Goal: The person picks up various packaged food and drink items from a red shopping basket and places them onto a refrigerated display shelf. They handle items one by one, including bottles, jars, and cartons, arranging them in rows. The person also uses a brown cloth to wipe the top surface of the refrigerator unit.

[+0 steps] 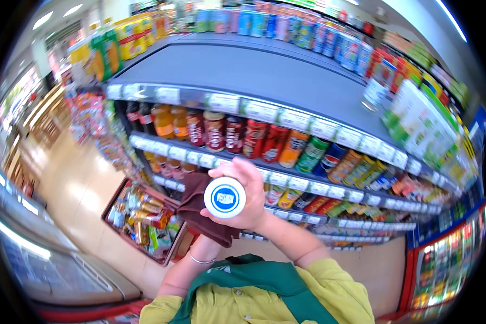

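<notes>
My right hand (245,192) grips a container, seen from above, by its round white lid (225,197) with a blue centre that bears writing. A dark brown cloth (204,210) hangs beside the container and covers most of my left hand (206,243), whose wrist wears a bracelet; the cloth is in its grasp. Both hands are in front of the shelf rack, below the grey top shelf (243,67). On the top shelf's right part stands a clear bottle (376,89) with a pale label, near green-and-white packs (421,121).
Drink cans (214,131) and bottles (164,121) line the lower shelves. Below left is a basket (174,251) full of bottles and packets. A freezer (60,263) stands at the left, a drinks cooler (441,267) at the right. More cans (251,24) line the rack's far side.
</notes>
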{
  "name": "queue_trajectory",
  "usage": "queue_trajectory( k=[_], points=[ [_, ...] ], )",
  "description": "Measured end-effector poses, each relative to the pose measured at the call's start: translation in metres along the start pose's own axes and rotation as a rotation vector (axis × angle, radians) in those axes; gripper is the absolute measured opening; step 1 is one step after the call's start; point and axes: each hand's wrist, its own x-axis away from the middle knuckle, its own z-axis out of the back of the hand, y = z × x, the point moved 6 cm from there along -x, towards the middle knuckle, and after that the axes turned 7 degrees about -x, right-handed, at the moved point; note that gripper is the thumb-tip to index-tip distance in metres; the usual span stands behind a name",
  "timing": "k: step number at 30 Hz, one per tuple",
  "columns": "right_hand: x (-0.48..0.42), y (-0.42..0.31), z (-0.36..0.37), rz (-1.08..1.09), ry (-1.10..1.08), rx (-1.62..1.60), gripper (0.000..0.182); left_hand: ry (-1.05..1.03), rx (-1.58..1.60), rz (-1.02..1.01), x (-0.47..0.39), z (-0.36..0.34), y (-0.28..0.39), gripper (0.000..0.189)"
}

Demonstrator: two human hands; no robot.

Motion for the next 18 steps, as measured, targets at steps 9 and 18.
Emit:
queue_trajectory(
  k=[9, 18],
  points=[
    [0.045, 0.044, -0.091, -0.124, -0.231, -0.176, 0.067, 0.223, -0.005, -0.110, 0.066, 0.059, 0.031, 0.043],
    [0.065, 0.045, -0.196, -1.022, -0.880, -0.686, 0.065, 0.145, -0.670, -0.416, 0.122, 0.090, 0.199, 0.037]
  ],
)
